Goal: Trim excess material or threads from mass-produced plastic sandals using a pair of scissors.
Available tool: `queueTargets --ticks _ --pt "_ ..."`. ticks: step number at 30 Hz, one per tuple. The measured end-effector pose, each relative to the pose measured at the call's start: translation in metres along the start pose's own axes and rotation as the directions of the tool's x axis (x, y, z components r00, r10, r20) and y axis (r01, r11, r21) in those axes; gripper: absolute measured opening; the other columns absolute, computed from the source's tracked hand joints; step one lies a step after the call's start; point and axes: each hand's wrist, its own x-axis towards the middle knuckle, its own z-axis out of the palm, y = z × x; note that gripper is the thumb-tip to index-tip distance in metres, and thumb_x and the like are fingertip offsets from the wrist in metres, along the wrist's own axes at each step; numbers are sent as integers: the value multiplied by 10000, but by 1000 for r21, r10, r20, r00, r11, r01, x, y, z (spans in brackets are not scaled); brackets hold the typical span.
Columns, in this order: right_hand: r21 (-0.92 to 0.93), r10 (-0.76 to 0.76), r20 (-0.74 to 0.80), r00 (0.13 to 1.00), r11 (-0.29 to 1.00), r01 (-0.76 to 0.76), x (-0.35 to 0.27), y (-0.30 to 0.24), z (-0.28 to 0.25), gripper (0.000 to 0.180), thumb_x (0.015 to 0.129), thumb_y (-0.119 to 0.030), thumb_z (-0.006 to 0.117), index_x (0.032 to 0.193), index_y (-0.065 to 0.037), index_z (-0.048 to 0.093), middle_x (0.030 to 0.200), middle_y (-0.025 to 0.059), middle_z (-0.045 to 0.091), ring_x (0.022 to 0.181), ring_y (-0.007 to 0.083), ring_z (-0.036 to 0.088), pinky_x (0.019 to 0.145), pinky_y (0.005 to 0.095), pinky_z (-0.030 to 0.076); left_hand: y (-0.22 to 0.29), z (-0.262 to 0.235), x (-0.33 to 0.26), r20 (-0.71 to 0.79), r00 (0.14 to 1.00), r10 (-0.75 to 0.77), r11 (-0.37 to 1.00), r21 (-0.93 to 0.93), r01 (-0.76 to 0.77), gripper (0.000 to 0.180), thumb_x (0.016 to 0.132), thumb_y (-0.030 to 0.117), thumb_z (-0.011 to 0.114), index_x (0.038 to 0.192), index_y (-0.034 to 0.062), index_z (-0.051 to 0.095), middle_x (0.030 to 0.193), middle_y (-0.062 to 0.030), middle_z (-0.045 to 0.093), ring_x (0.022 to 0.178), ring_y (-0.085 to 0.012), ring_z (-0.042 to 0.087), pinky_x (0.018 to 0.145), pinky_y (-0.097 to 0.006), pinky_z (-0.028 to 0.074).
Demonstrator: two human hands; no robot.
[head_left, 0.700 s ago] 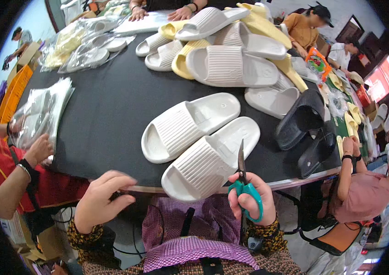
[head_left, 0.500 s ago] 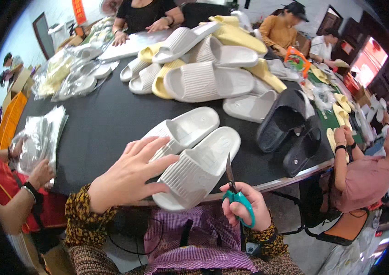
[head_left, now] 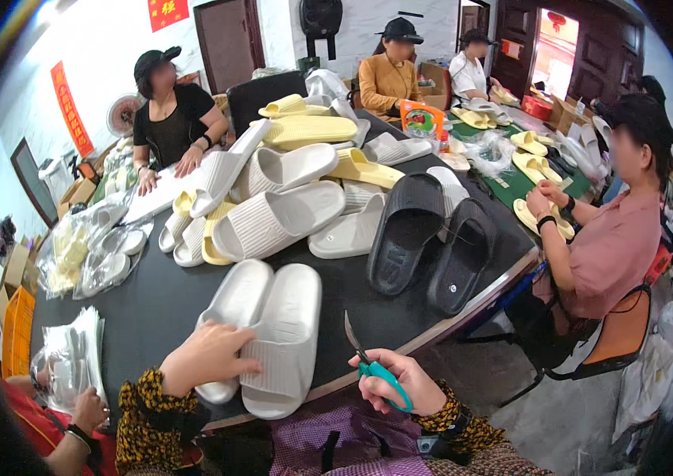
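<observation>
Head view showed the person's left hand (head_left: 213, 357) on a pair of pale grey slippers (head_left: 289, 337), side by side at the near edge of the black surface (head_left: 154, 309), straps near, heels far. Left fingers were half spread over the straps; couldn't tell if they gripped or just rested. My guess: that spot kept the pair in easy reach, and the hand steadied it. The right hand (head_left: 400, 385) had its fingers curled round the teal handles of some scissors (head_left: 371, 370), point aimed far, probably to keep it off the slippers. Farther off sat a grey-and-yellow slipper pile (head_left: 293, 214), with black slippers (head_left: 398, 266) to its right. Difference from a moment earlier: the left hand was hanging clear of the pair, and the view had since tipped up, showing way more room.
</observation>
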Motion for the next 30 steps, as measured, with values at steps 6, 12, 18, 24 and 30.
queueTargets --ticks 6,12,18,24,30 --pt "122 -40 27 999 992 36 6 2 -3 361 905 -128 580 1227 4 482 756 35 575 580 62 535 511 208 461 -26 4 -33 111 813 -572 714 -422 559 379 786 321 676 887 -40 621 661 -187 617 621 -255 641 590 -363 496" --pt "136 -47 70 996 990 38 12 5 -6 395 916 -155 577 1264 -15 454 791 46 573 583 61 535 517 205 462 -32 16 -39 13 748 -664 560 -654 508 306 808 234 654 885 -61 639 592 -38 559 520 -103 515 479 -288 415" --pt "136 -40 74 996 990 30 15 13 -10 447 886 -168 618 1278 -54 436 830 20 578 579 51 529 485 187 429 -37 16 -29 112 817 -566 547 -691 473 285 839 231 605 866 -51 641 586 -34 548 495 -83 477 452 -263 378" --pt "123 -21 9 1000 992 19 11 12 -13 453 888 -185 616 1283 -56 436 836 14 572 562 43 517 486 184 431 -38 -2 -26 304 822 -482 580 -593 559 303 845 276 565 741 -5 609 607 14 518 528 -66 465 473 -234 362" --pt "112 -61 33 998 992 57 12 12 -12 468 897 -210 612 1293 -49 420 823 -2 557 559 35 509 446 177 413 -49 26 -27 291 812 -506 312 -816 487 241 869 188 541 841 -38 619 658 -4 567 580 -87 528 513 -225 405"
